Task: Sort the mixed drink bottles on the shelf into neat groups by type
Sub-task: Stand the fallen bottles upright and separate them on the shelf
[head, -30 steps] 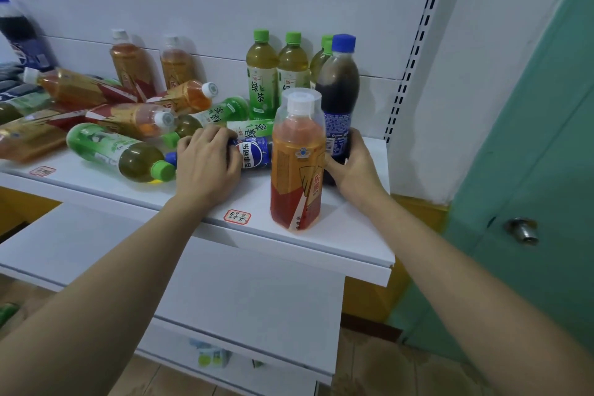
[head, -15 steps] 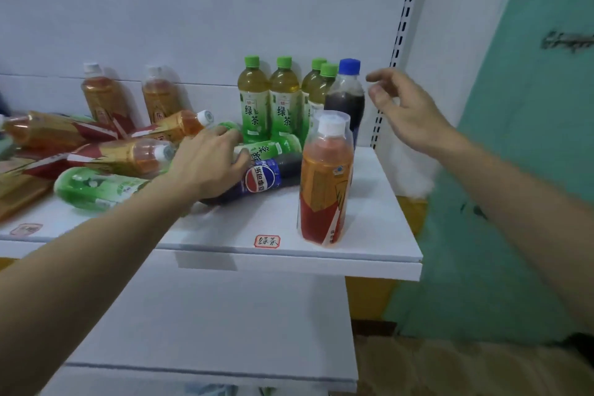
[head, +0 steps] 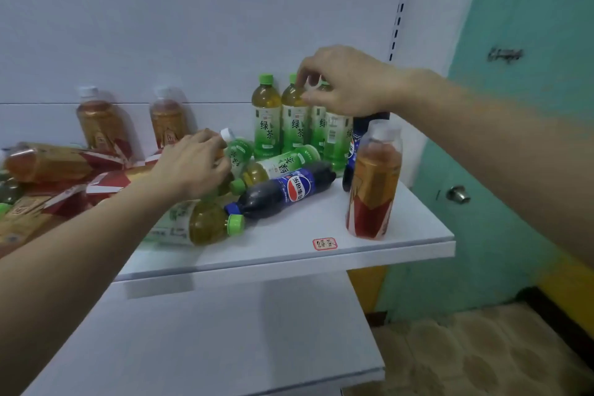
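Observation:
My left hand [head: 193, 167] lies over the pile of fallen bottles, fingers curled on a lying amber tea bottle with a white cap [head: 227, 134]. A Pepsi bottle [head: 289, 190] and two green tea bottles [head: 205, 222] [head: 279, 164] lie beside it. My right hand [head: 347, 83] hovers at the caps of the standing green tea bottles [head: 266, 119], fingers curled; whether it holds one is hidden. It also covers the top of an upright Pepsi bottle [head: 352, 145]. An amber tea bottle with a red label [head: 374, 186] stands at the front right.
Two amber tea bottles [head: 99, 122] stand against the back wall, and more lie piled at the left [head: 48, 161]. The white shelf [head: 401, 244] carries a red label sticker [head: 324, 244]; a lower shelf [head: 225, 331] juts out below. A green door with a knob [head: 456, 194] is right.
My left hand let go of the lying Pepsi bottle and moved back onto the amber tea bottle. My right hand left the upright Pepsi, rose, then came down over the green tea caps.

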### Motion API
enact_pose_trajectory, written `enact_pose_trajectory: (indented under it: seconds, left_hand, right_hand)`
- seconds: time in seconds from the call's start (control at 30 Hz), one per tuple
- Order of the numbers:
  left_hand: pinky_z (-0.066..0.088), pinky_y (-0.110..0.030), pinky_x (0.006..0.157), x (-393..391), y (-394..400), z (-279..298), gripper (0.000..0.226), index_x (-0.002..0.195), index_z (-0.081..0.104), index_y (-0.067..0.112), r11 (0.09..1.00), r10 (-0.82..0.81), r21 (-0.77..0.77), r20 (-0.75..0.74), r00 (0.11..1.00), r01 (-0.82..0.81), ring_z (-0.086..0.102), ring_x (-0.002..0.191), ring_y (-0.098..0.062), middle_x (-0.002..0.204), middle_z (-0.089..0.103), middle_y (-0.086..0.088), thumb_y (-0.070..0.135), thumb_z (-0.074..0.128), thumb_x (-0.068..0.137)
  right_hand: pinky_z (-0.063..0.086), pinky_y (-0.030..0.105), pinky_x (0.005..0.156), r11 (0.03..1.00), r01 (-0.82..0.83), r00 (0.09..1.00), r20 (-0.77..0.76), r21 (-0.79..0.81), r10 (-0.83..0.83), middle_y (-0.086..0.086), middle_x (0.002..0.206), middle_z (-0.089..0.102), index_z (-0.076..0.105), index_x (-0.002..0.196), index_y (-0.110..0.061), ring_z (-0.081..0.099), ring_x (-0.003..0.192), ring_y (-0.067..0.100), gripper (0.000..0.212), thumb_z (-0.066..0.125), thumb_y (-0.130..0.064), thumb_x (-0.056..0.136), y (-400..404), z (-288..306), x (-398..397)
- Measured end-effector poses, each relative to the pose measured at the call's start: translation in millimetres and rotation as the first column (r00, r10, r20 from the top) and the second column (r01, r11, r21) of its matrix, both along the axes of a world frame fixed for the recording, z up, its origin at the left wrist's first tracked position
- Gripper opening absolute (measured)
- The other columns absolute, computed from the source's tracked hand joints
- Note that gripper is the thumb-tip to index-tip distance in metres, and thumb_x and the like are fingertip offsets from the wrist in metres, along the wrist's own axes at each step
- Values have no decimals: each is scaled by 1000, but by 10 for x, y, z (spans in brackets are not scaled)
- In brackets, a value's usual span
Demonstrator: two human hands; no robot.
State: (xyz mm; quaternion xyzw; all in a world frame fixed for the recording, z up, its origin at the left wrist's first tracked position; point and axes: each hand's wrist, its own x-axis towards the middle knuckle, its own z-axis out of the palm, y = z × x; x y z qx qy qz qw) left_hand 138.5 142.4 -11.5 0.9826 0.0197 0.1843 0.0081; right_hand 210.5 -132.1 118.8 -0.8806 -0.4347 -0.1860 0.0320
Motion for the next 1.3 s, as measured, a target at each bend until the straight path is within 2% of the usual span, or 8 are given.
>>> enact_pose_trajectory:
  seconds: [0.13, 0.23, 0.43, 0.6, 0.73, 0.97, 1.17, 1.3]
  left_hand:
    - [42, -52, 101, -120, 177, -147, 46, 136, 55, 20, 999, 26, -38, -57, 998, -28, 53, 125, -32, 140, 56, -10, 41, 40, 99]
    - [40, -52, 104, -143, 220, -226, 43, 134, 59, 23, 993, 5, -116, 7, 1000, -4, 55, 123, -29, 135, 62, -7, 37, 44, 97]
    - [43, -51, 100, -100, 252, -246, 33, 119, 69, 27, 982, -2, -189, 79, 997, 16, 62, 109, -26, 118, 71, -1, 33, 50, 93]
    - [49, -42, 92, -109, 424, -251, 29, 117, 71, 27, 966, -38, -254, 23, 999, 43, 62, 99, -24, 112, 72, -3, 27, 55, 93]
    - [45, -32, 83, -142, 660, -294, 31, 121, 72, 23, 942, -74, -329, -26, 997, 62, 58, 102, -23, 123, 68, -6, 17, 52, 97]
    - [48, -32, 79, -97, 686, -317, 32, 120, 72, 23, 944, -95, -320, -21, 995, 83, 60, 101, -22, 122, 69, -5, 18, 49, 99]
    - [45, -33, 81, -69, 683, -316, 33, 119, 73, 23, 958, -79, -278, -26, 997, 68, 61, 108, -27, 125, 69, -6, 18, 48, 98]
    - [47, -36, 88, -108, 694, -333, 35, 124, 71, 26, 967, -63, -252, -65, 996, 45, 60, 112, -28, 129, 67, -6, 24, 44, 101]
  right_hand:
    - [50, 39, 99, 975, -22, 971, -238, -219, -31, 1, 130, 58, 52, 140, -24, 56, 118, 20, 54, 70, -18, 89, 534, -636, -175]
    - [49, 49, 100, 923, -32, 949, -303, -384, -93, 3, 134, 45, 43, 142, -35, 49, 119, 26, 70, 78, -27, 81, 769, -1136, -198]
    - [47, 48, 90, 962, -18, 986, -164, -274, -29, 4, 126, 36, 43, 140, -38, 42, 116, 28, 71, 80, -40, 79, 772, -1515, -207]
    - [46, 48, 100, 996, 39, 965, -260, 78, -18, 3, 132, 52, 44, 143, -27, 50, 116, 26, 71, 79, -31, 81, 749, -1343, -217]
    - [44, 41, 108, 905, 107, 939, -342, 412, 44, 4, 136, 55, 46, 144, -17, 53, 122, 21, 72, 82, -31, 83, 829, -1086, -185]
    - [46, 37, 101, 844, 133, 934, -351, 520, 69, 1, 129, 61, 51, 139, -17, 58, 115, 21, 69, 85, -35, 80, 1045, -1097, -267]
    - [56, 44, 97, 621, 269, 847, -488, 737, 212, -4, 121, 67, 55, 129, -23, 64, 112, 19, 57, 84, -36, 82, 1150, -1168, -309]
    - [52, 29, 85, 586, 253, 879, -436, 769, 192, -24, 106, 58, 50, 120, -36, 60, 104, 11, 56, 85, -45, 77, 1253, -1242, -397]
